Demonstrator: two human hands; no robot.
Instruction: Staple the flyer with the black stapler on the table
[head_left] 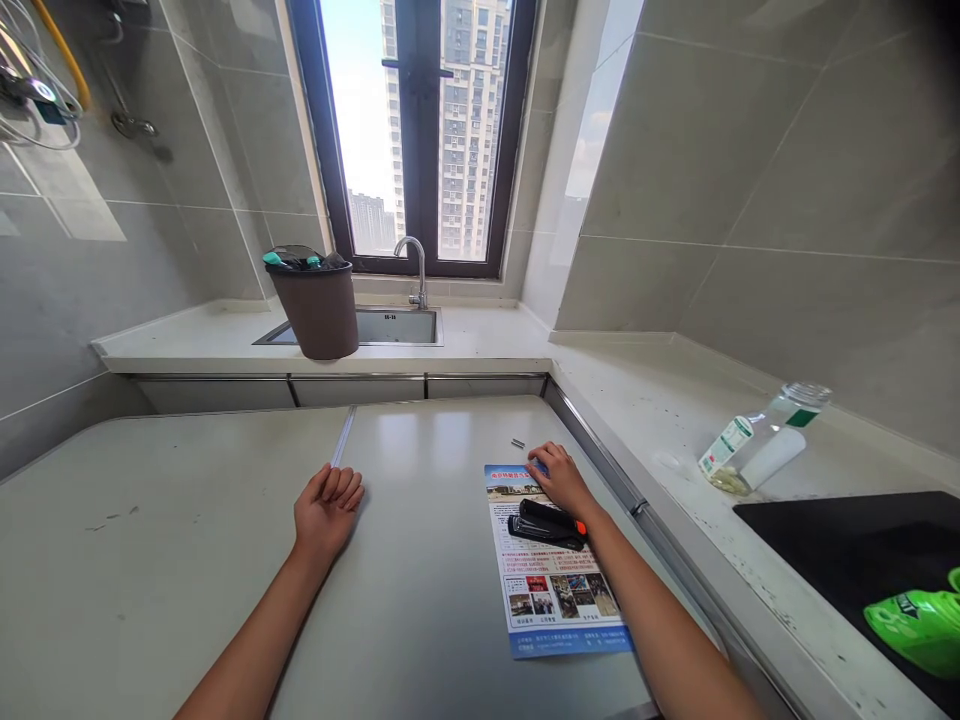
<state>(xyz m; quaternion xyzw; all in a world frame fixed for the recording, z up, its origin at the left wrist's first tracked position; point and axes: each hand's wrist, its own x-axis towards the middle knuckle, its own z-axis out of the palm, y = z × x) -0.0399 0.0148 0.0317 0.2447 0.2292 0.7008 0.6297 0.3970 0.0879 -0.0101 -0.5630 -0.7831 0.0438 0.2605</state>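
Note:
On the left half of the pale table, my left hand (328, 508) rests with its fingers curled in, and nothing shows in it. A thin white strip (343, 437) runs from the table's far edge to the fingertips; I cannot tell whether they touch it. My right hand (559, 478) lies over the top right corner of a printed flyer (566, 642), fingers loosely bent and a little apart. A black stapler (541, 522) with an orange-red spot lies on the flyer, beside my right wrist. Just past the flyer's top edge sit small strips of staples (518, 443).
A brown bin (319, 310) stands at the sink (401, 328) below the window, near the faucet (420, 270). The right counter (637, 400) carries a tilted clear jar (776, 430), a black panel (847, 540) and a green package (919, 625).

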